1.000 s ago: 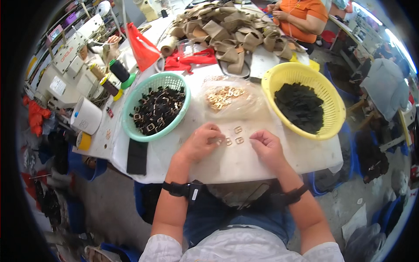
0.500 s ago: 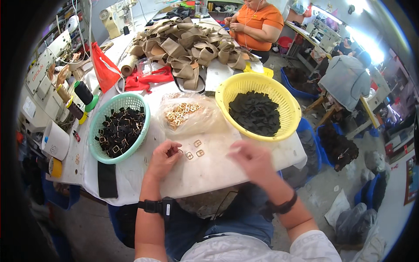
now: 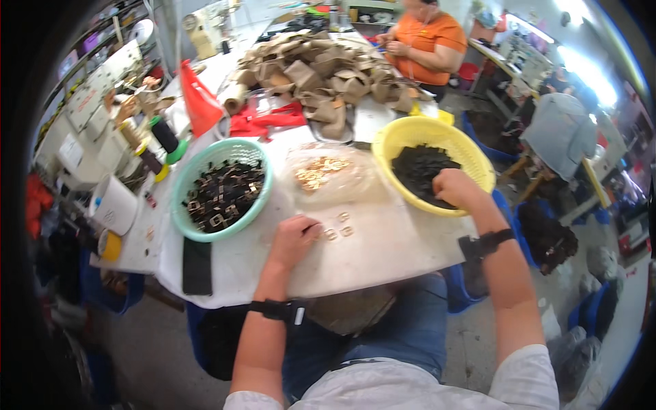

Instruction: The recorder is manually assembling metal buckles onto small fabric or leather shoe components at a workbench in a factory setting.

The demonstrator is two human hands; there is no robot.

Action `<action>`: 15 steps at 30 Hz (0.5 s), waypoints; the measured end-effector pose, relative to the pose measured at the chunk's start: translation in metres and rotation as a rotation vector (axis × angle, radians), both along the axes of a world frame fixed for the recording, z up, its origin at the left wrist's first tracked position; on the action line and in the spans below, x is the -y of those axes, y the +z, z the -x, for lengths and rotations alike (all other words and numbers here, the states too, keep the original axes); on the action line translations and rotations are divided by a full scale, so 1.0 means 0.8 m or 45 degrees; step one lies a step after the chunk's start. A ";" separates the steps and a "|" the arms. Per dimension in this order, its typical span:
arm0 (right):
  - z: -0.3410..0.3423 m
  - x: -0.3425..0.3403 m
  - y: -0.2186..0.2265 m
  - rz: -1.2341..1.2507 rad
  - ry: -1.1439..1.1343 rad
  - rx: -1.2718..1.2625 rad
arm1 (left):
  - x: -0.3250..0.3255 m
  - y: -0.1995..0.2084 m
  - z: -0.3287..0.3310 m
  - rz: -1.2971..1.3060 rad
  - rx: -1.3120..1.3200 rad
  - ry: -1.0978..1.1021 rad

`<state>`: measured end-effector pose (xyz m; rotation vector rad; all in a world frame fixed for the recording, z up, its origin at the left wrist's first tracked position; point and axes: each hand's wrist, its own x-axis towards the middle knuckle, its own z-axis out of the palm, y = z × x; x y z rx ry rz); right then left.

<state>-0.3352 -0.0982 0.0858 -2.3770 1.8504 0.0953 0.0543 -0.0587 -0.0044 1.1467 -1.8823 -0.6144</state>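
My right hand (image 3: 459, 189) reaches over the near rim of a yellow basket (image 3: 482, 158). Its fingers are bent together against the short black fabric strips (image 3: 418, 167) inside, and the fingertips are hidden. Resting on the table, my left hand (image 3: 294, 240) is closed in a pinch; what it grips is too small to make out. Just right of its fingertips lie a few loose gold buckles (image 3: 345, 231). Behind them sits a clear plastic bag (image 3: 355, 184) with many more gold buckles (image 3: 318, 173). A mint-green basket (image 3: 179, 217) at the left holds black strips fitted with buckles (image 3: 222, 198).
A black phone (image 3: 197, 268) lies by the table's front edge. Tan fabric pieces (image 3: 321, 68) are heaped at the back, near a red cloth (image 3: 263, 121). Thread spools (image 3: 167, 137) and a white container (image 3: 115, 205) stand left. Across the table works a person in orange (image 3: 430, 44).
My right hand has moved from above the table, right and away from me, into the yellow basket. My left hand stays pinched beside the loose buckles. The whole view has shifted.
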 end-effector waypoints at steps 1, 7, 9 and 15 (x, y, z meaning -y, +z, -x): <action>-0.001 -0.004 0.003 -0.007 -0.017 0.000 | 0.001 0.000 -0.003 0.004 -0.007 0.011; -0.007 -0.005 0.003 0.101 -0.028 0.059 | -0.001 -0.007 -0.004 -0.075 -0.089 0.078; -0.008 -0.004 0.010 0.246 -0.081 0.137 | -0.002 -0.008 -0.005 -0.130 -0.114 0.074; -0.010 -0.005 0.024 0.255 -0.242 0.162 | -0.002 -0.003 -0.007 -0.240 -0.169 -0.004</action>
